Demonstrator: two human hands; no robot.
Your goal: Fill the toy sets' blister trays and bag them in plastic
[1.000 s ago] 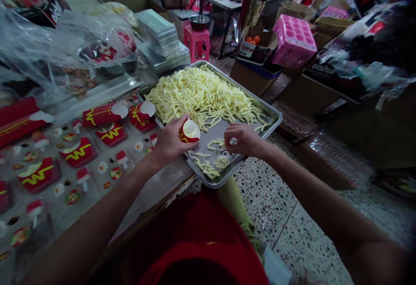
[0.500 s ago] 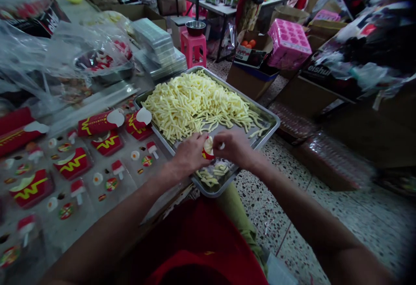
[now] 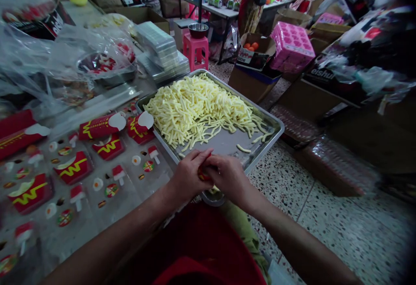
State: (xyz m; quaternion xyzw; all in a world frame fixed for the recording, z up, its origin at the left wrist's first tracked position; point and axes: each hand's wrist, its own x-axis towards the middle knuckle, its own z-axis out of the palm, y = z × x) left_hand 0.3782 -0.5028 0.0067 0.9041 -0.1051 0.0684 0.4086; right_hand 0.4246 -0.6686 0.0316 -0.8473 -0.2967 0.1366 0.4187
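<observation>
On the left, red packets with yellow zigzags [image 3: 74, 168] lie in rows. Near the center, the left hand [image 3: 191, 174] wraps around a small red box [image 3: 203, 173], mostly hidden, at the near end of a metal tray [image 3: 227, 143]. Behind it, pale yellow sticks [image 3: 201, 107] heap up in the tray. The right hand [image 3: 229, 179] bends its fingers over the box; whether its grip pinches a stick, I cannot tell. Speckled floor [image 3: 286, 176] lies to the right.

The step appears to be working at the box's mouth; the next move seems to call for a steady left grip. Half a second ago, the box's white opening showed; now the hands cover it, closer to the wearer.
</observation>
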